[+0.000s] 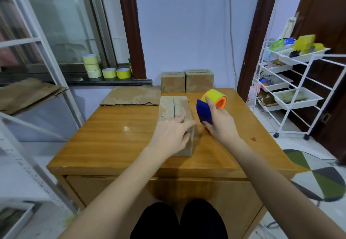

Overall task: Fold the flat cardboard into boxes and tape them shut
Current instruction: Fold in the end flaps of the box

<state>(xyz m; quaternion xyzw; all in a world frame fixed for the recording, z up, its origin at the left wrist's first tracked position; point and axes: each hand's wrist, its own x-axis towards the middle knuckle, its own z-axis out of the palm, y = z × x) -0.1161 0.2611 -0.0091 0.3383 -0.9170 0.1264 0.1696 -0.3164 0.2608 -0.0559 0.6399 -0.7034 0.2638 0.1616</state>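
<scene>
Right now your left hand (171,135) lies flat on the folded box (176,115) in the middle of the counter (112,135), fingers straight and spread over its near top edge, pressing the flaps down. The seam between the two top flaps runs away from you, bare of tape as far as it shows. Your right hand (220,120) grips the tape dispenser (209,105) just right of the box: fingers curl round its blue body, the index finger reaches forward onto the yellow-green roll on its orange hub. The dispenser sits beside the box, apart from the seam.

Ahead of the box, at the far edge of the counter, two finished boxes (187,81) stand side by side against the wall, touching or nearly so. A flat cardboard sheet (131,96) lies at the far left corner, its right edge close to the box you hold. On the window sill (112,82) to the left stand spare tape rolls (106,68), three stacked and two single. More flat cardboard (28,94) rests on a shelf at far left. A white wire trolley (292,89) with trays stands on the floor to the right, well apart from the counter.
</scene>
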